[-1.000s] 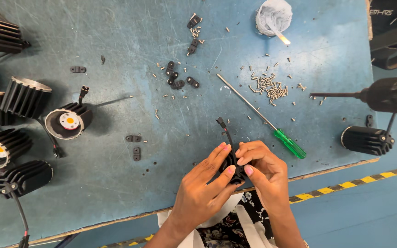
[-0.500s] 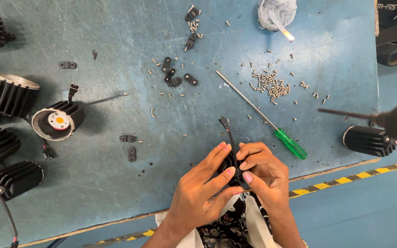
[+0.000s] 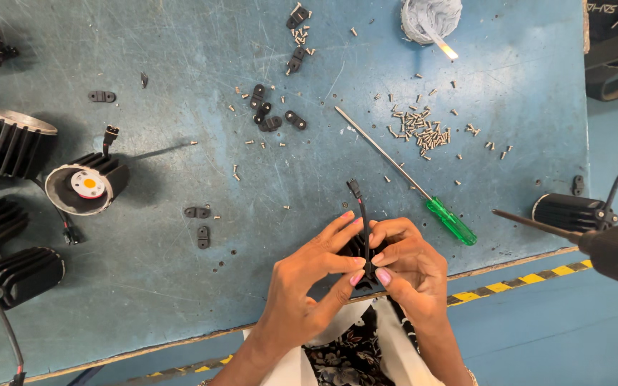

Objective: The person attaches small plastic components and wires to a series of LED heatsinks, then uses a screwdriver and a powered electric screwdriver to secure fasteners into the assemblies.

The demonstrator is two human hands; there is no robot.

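Both my hands meet at the near edge of the blue worktable (image 3: pixel 180 300). My left hand (image 3: pixel 307 284) and my right hand (image 3: pixel 408 266) together grip a small black finned lamp housing (image 3: pixel 358 249), mostly hidden by my fingers. Its black cable with a connector (image 3: pixel 355 191) sticks up from between my thumbs toward the table's middle. A green-handled screwdriver (image 3: pixel 450 220) lies just right of my right hand, its shaft pointing up-left.
Several black finned lamp housings (image 3: pixel 10 143) stand along the left edge, one showing its round LED face (image 3: pixel 84 184). Small black brackets (image 3: pixel 272 114) and loose screws (image 3: pixel 422 131) litter the middle. A power screwdriver (image 3: pixel 613 250) and another housing (image 3: pixel 570 211) sit at right. A white wad (image 3: pixel 430 16) lies at the far edge.
My hands stay closed around the housing in the same spot. The view has drifted slightly, sliding the table's contents leftward and upward; the power screwdriver at right now appears lower.
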